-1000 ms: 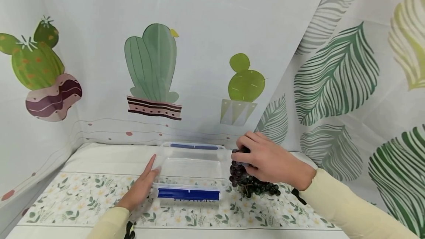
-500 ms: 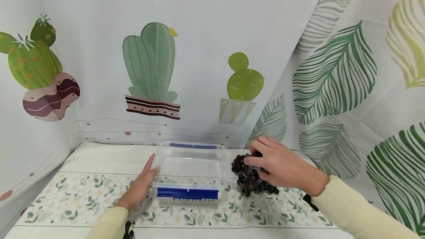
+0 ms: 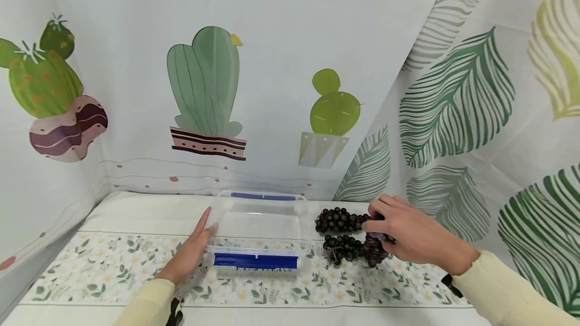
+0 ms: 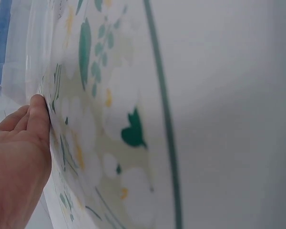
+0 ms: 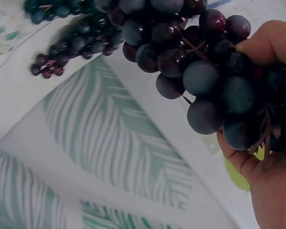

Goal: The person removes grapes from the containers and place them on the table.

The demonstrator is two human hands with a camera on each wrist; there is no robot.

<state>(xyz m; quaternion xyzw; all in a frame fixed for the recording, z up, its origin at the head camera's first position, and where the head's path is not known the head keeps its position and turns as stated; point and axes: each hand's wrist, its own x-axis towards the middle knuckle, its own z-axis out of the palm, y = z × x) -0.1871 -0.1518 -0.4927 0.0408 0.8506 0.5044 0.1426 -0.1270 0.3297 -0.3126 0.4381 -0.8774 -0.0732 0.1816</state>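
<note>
A clear plastic food container (image 3: 260, 225) with blue clips stands on the table, with no lid on top. My left hand (image 3: 190, 255) rests against its left side, fingers extended; in the left wrist view the fingertips (image 4: 37, 102) are right at the container's wall. To the right of the container, my right hand (image 3: 408, 233) grips a bunch of dark grapes (image 5: 200, 76), which hangs close over the tablecloth. Two more bunches lie there: a back bunch (image 3: 337, 220) and a front bunch (image 3: 342, 248), the held one overlapping the front bunch's right end.
A tablecloth (image 3: 136, 265) with a floral band covers the table. Behind rises a white curtain (image 3: 272, 64) printed with cacti, and a leaf-printed curtain (image 3: 457, 104) closes off the right side.
My right hand has moved to the right with its bunch of grapes, away from the container's right edge. Both bunches on the table now show more fully. The left hand has stayed at the container.
</note>
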